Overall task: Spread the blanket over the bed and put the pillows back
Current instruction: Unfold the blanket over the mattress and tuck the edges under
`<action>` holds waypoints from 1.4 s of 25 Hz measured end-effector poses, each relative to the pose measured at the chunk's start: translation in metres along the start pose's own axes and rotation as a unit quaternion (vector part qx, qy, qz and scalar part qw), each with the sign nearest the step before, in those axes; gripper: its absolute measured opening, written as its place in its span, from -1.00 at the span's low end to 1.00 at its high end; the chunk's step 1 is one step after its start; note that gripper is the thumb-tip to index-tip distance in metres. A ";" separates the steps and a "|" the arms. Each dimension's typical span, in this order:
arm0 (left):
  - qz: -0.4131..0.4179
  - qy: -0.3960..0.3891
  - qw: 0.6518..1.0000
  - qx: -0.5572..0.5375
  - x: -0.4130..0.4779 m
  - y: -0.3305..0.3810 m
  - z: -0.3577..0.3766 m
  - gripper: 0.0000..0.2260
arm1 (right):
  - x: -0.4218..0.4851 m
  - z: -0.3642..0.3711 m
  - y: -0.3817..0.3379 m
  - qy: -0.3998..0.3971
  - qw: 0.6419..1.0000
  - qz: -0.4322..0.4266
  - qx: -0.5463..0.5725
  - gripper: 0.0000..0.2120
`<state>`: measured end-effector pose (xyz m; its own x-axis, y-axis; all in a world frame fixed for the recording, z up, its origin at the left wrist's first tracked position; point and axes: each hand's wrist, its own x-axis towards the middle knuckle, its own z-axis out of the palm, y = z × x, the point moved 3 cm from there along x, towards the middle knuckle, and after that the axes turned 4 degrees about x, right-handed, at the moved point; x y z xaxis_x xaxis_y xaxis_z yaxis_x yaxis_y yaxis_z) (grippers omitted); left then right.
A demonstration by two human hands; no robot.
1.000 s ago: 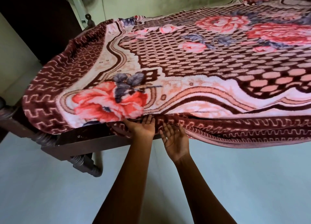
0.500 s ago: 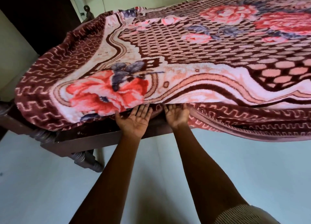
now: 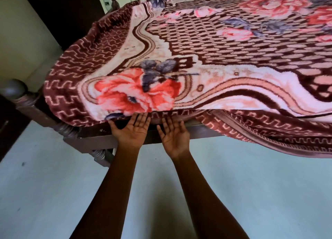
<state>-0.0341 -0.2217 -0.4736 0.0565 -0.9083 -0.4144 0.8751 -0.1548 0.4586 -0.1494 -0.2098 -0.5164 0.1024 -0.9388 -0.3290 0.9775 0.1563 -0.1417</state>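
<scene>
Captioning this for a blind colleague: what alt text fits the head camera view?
The left hand and right hand, open and palms up, push fingertips under the hanging edge of a maroon and pink floral blanket spread over a dark wooden bed frame. The edge droops lower to the right, above a pale floor. No pillows are in view.

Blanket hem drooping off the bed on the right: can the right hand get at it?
Probably yes. The right hand is open, palm up, and nothing stands between it and the blanket hem.
</scene>
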 end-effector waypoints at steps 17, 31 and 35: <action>-0.041 -0.047 0.998 -0.017 0.001 -0.044 0.011 -0.36 | 0.011 -0.019 -0.051 -0.018 0.989 -0.133 0.055 -0.58; -0.022 0.012 0.970 0.242 -0.018 -0.075 0.006 -0.70 | -0.012 -0.026 -0.083 0.077 0.986 -0.057 -0.136 -0.82; 0.002 -0.018 0.931 0.363 -0.045 -0.118 0.028 -0.77 | -0.069 -0.065 -0.124 0.133 0.973 -0.059 -0.180 -0.83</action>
<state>-0.1537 -0.1733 -0.4869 0.0317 -0.9198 -0.3912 0.3174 -0.3619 0.8765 -0.2891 -0.1447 -0.5366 -0.1051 -0.8513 -0.5140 0.8469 0.1943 -0.4950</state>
